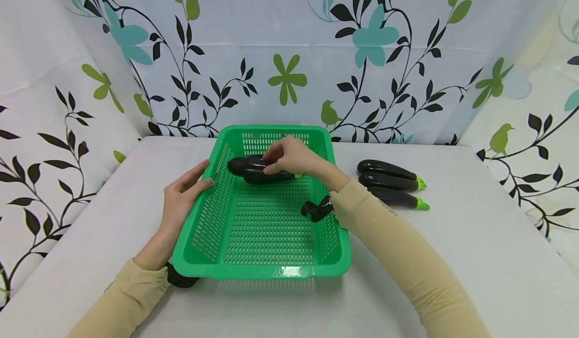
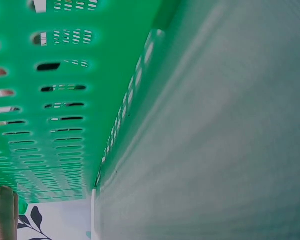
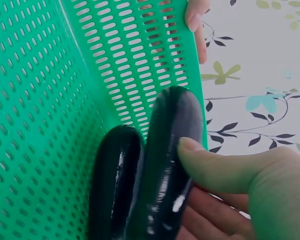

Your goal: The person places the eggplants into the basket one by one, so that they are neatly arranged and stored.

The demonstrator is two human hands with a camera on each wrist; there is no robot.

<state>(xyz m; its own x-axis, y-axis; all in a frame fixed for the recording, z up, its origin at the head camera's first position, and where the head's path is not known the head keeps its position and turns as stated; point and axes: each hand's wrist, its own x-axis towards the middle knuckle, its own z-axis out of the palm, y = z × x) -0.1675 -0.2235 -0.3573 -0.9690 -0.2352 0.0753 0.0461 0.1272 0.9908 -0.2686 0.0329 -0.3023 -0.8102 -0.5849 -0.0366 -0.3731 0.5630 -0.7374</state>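
Observation:
A green plastic basket (image 1: 271,271) with slotted walls stands in front of me. My right hand (image 1: 294,157) reaches inside toward its far end and grips an eggplant (image 3: 165,165) between thumb and fingers. Beside it in the basket lies a second eggplant (image 3: 115,175), its bright green stem end partly showing under the hand in the head view. My left hand (image 1: 178,199) holds the basket's left rim, thumb over the edge and fingers along the outside. In the left wrist view, one finger (image 2: 6,212) shows against the basket's outer wall.
Three more eggplants (image 1: 389,181) lie side by side on the white table (image 1: 452,257), right of the basket, green stem ends pointing right. Cloth with a leaf and flower print (image 1: 285,79) hangs behind and at both sides. A black wrist camera (image 1: 316,209) hangs over the basket's right side.

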